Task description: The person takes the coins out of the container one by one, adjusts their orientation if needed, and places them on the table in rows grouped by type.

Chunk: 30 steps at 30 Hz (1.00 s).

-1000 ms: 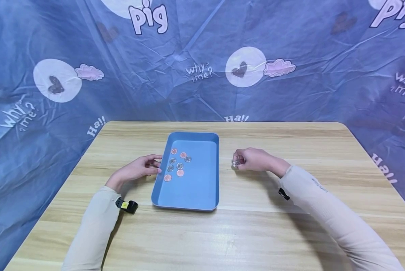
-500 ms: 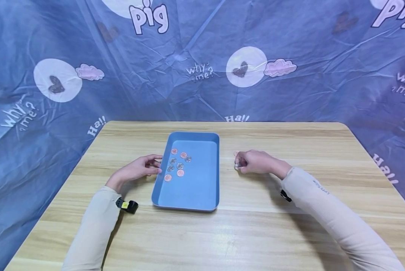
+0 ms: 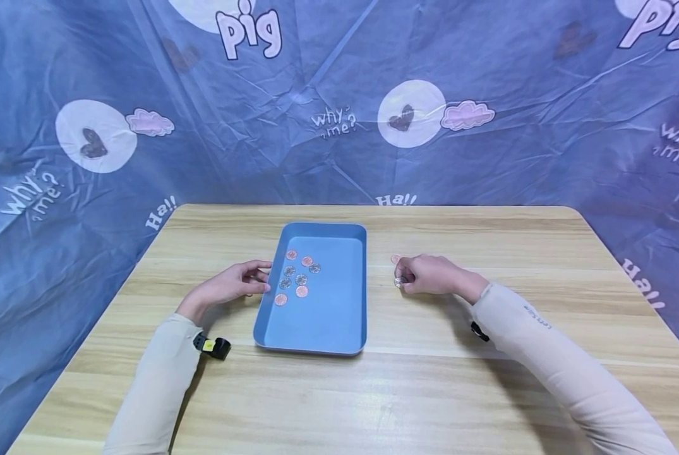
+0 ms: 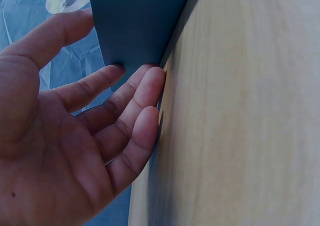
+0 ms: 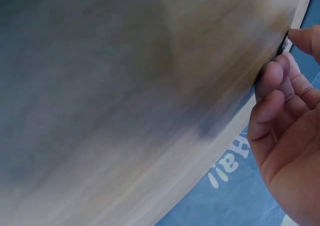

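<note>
A blue tray (image 3: 328,322) lies on the table, with several silver coins (image 3: 301,279) and several copper-coloured coins (image 3: 302,291) spread over its left half. At its left side is my left hand (image 3: 225,285). In the left wrist view its loosely bent fingertips touch the tray's outer wall (image 4: 135,25). To the right of the tray, my right hand (image 3: 430,274) pinches a silver coin (image 3: 398,282) between thumb and finger, low at the tabletop. In the right wrist view the coin's edge (image 5: 285,45) shows between thumb and fingertips. One copper-coloured coin (image 3: 395,258) lies just beyond that hand.
The wooden table (image 3: 339,404) has rounded far corners. Behind it and at the sides hangs a blue printed cloth (image 3: 294,151). A black wrist strap (image 3: 216,347) shows at the left sleeve.
My right hand has shifted slightly right and nearer with the silver coin, uncovering the copper-coloured coin beyond it. The left hand and tray have stayed in place.
</note>
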Each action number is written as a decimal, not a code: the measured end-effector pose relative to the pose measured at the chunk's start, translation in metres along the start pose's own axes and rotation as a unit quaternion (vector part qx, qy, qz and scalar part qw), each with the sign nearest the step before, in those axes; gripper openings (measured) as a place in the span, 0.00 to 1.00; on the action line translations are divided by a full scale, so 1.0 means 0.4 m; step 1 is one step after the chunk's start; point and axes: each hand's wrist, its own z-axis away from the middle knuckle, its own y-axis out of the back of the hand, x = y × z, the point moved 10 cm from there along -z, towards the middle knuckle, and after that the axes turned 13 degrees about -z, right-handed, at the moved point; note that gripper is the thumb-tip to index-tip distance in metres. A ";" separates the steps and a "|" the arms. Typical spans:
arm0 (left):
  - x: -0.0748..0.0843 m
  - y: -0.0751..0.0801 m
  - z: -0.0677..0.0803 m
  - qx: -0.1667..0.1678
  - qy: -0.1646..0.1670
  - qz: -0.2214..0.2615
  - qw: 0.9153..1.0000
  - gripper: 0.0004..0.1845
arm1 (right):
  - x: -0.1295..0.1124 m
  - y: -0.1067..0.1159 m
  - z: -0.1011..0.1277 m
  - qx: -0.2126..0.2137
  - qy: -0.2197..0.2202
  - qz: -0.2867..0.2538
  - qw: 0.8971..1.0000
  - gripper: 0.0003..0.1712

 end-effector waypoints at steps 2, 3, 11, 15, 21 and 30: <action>-0.001 0.000 0.001 0.001 0.001 0.001 1.000 0.35 | -0.001 0.000 0.002 0.000 -0.001 -0.005 1.000 0.08; -0.001 0.000 0.001 0.001 0.001 0.001 1.000 0.35 | -0.002 0.000 0.002 0.000 -0.002 -0.007 1.000 0.08; -0.004 -0.001 0.001 0.002 0.005 0.002 1.000 0.35 | -0.003 0.002 0.008 0.003 -0.003 -0.022 1.000 0.10; -0.004 -0.001 0.001 0.001 0.006 0.004 1.000 0.36 | 0.000 0.003 0.009 0.006 -0.003 -0.036 0.999 0.10; -0.002 0.000 0.002 0.002 0.004 0.000 1.000 0.35 | 0.004 0.005 0.013 0.008 0.010 -0.073 0.997 0.12; -0.005 0.000 0.001 0.001 0.003 0.003 1.000 0.35 | -0.006 0.061 0.037 0.056 0.028 -0.107 0.992 0.12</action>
